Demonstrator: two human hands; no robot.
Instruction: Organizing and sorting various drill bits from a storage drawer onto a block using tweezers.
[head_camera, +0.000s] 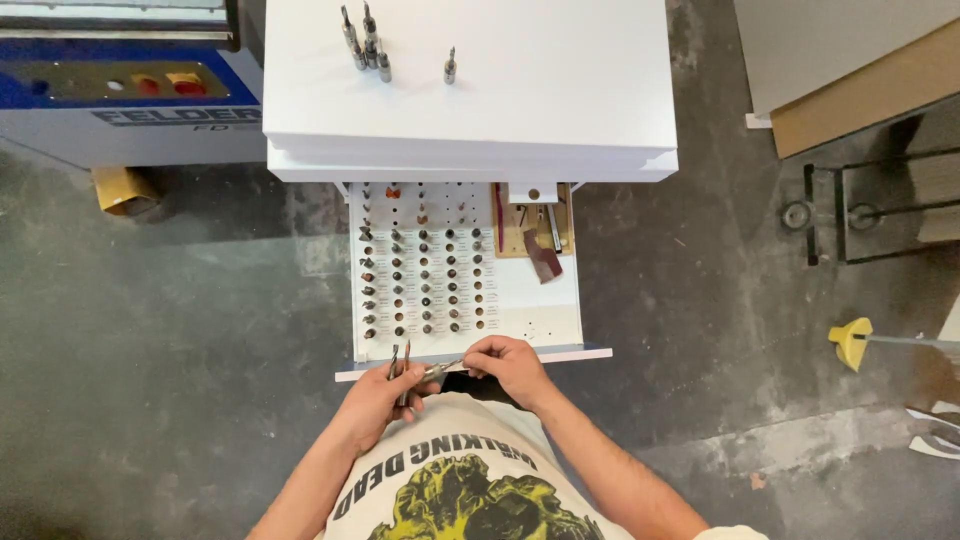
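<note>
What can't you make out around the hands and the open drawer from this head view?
- Left hand: holds drill bits; their tips are too small to tell apart.
- Right hand: fingers cover one end of the bit it pinches.
- Drawer: its back is hidden under the white cabinet top.
- Sizes of the racked bits: too small.

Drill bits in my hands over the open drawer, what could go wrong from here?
The left hand grips several drill bits loosely upright while the right hand pinches another bit; one could slip and fall to the concrete floor. The bits standing on the white cabinet top might topple if bumped.
</note>
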